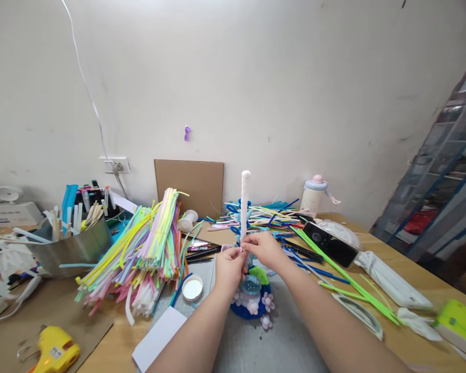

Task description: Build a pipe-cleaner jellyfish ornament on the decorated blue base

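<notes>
A craft piece with a round blue fuzzy base (243, 311) stands upright on a grey mat (283, 342). From it rises a white wrapped post (244, 207) with blue curled pipe cleaners beside it. Pale pink flowers (267, 301) and a green leaf (261, 274) sit low on the piece. My left hand (231, 267) and my right hand (262, 248) meet at the lower part of the post. The fingers of both are pinched close together there; whatever small thing lies between them is hidden.
Bundled pastel pipe cleaners (155, 248) lie left of my hands. Behind the bundle stands a metal bowl (68, 248) of sticks. A yellow glue gun (58, 347) rests front left. To the right are green pipe cleaners (341, 274), a phone (330, 242) and a bottle (312, 197).
</notes>
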Tool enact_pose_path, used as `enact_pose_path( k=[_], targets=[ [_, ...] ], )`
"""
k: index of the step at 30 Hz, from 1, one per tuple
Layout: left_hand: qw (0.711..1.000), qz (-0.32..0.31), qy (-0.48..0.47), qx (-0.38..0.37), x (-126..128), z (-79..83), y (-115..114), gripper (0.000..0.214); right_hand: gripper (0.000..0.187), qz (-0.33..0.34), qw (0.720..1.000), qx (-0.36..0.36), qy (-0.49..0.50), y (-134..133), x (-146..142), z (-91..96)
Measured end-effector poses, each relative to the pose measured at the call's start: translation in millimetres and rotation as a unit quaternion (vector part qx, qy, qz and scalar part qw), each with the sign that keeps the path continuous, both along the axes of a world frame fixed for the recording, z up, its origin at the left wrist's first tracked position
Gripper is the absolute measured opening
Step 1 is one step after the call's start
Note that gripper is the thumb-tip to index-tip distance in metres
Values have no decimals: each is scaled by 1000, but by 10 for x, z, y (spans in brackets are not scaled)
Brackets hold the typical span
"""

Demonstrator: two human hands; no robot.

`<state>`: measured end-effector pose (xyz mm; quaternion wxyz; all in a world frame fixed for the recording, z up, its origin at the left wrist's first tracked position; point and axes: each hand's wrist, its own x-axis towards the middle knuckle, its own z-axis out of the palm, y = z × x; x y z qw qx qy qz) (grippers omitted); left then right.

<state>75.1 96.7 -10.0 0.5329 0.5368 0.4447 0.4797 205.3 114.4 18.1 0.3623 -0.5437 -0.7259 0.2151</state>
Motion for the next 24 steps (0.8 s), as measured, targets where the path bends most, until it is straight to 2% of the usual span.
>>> enact_pose_path(
  k=[5, 10, 18, 24],
  targets=[
    [1000, 0, 18, 0, -5, -15, 14, 35, 18, 5, 1000, 0, 14, 13, 1, -21],
    [997, 8, 77, 1, -55, -78, -7, 30, 18, -3, 1000, -4, 30, 22, -9, -70],
    [973, 55, 212, 77, -171, -98, -44, 11, 25, -13, 999, 4, 44, -46, 63, -31],
    [960, 60, 258, 96, -187, -132, -48, 12, 25, -24, 999, -4, 28, -137, 190, -105]
  ],
)
